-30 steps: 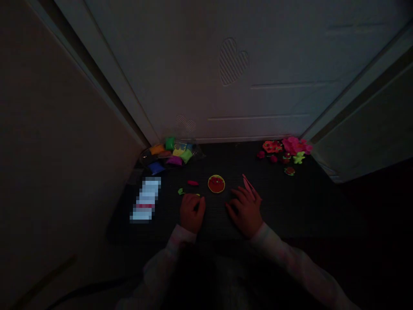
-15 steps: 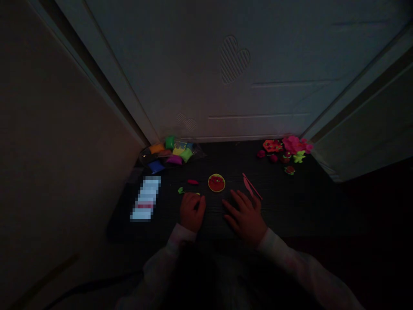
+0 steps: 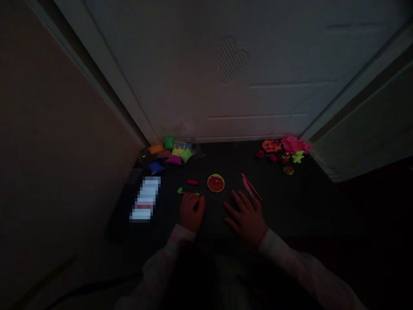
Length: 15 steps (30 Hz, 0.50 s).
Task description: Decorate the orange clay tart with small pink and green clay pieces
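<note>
My left hand (image 3: 191, 213) rests on the dark table with its fingers curled under, so whatever they hold, if anything, is hidden. Just beyond its knuckles lie a small green piece (image 3: 180, 190) and a thin yellow-green bit. My right hand (image 3: 247, 218) lies palm down with its fingers spread and nothing in it. Beyond its fingers are two pink modelling tools (image 3: 252, 186), a flat blade and a thin stick. Between and beyond the hands sits a round red disc with a yellow rim (image 3: 216, 184). A red clay roll (image 3: 192, 182) lies to the disc's left.
Bags of coloured clay (image 3: 174, 153) lie at the table's back left. A lit, blurred-out phone-like screen (image 3: 146, 199) is at the left. Pink, orange and yellow clay shapes (image 3: 292, 146) cluster at the back right. A white panel with hearts (image 3: 232, 99) stands behind the table.
Both hands keep almost the same pose and place. The view has shifted very slightly; nothing was picked up or let go.
</note>
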{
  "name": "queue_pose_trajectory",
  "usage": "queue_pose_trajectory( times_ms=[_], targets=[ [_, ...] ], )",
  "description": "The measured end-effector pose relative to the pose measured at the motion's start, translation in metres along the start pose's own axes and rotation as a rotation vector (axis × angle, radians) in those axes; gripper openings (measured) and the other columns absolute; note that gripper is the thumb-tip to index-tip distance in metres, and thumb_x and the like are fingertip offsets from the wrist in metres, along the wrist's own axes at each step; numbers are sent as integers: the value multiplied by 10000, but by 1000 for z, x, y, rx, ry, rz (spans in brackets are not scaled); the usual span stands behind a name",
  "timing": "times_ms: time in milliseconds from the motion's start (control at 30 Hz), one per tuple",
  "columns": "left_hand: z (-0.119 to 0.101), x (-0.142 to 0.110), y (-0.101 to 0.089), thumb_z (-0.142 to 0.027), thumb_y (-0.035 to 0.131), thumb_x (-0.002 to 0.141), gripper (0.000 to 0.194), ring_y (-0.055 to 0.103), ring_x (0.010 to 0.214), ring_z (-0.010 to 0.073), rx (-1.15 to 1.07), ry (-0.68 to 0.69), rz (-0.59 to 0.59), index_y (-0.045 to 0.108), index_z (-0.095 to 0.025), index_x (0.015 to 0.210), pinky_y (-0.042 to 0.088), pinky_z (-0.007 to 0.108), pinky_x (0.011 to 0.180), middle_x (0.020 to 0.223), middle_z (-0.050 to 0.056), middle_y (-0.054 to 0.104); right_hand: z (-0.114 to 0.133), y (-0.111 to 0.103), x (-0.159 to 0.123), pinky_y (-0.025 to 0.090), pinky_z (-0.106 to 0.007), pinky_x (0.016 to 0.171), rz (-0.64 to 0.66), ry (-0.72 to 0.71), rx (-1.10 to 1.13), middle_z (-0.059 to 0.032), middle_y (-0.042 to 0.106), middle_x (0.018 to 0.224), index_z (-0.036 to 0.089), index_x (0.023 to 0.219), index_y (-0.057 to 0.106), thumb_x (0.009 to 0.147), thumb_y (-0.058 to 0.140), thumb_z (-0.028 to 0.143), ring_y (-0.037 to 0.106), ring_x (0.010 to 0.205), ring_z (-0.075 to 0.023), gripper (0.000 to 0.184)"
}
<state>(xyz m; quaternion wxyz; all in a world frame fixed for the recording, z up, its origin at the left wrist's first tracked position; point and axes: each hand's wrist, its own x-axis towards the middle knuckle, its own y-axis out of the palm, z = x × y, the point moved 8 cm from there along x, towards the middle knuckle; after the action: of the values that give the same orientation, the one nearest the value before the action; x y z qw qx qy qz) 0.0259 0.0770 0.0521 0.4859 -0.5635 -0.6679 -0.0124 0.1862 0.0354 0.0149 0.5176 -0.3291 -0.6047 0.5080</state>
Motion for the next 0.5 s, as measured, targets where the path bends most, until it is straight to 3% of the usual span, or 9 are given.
queue_pose_trajectory(
  times_ms=[133,333,500],
  targets=[
    [1,-1,0,-170,498,773,181,507,605,134,-8,3,-4,499,-189,593,438,277,578,598,2,542,-10,-1,2,149,-493,937,-19,72,-29,-115,409,1315,291,1129,544,792,403,513,301,1217,-296,427],
    [0,0,-1,-172,494,774,191,508,596,132,-11,0,2,497,-189,584,440,278,578,589,-1,541,-2,3,2,144,-455,959,8,-9,-17,-56,414,1321,352,1153,506,769,426,539,337,1194,-256,435],
    [1,0,0,-179,494,771,188,507,593,130,-8,-6,6,498,-194,583,438,278,573,590,-6,535,-7,2,3,144,-498,940,-5,49,-30,-124,401,1319,281,1153,525,789,407,515,308,1208,-298,448]
  ],
)
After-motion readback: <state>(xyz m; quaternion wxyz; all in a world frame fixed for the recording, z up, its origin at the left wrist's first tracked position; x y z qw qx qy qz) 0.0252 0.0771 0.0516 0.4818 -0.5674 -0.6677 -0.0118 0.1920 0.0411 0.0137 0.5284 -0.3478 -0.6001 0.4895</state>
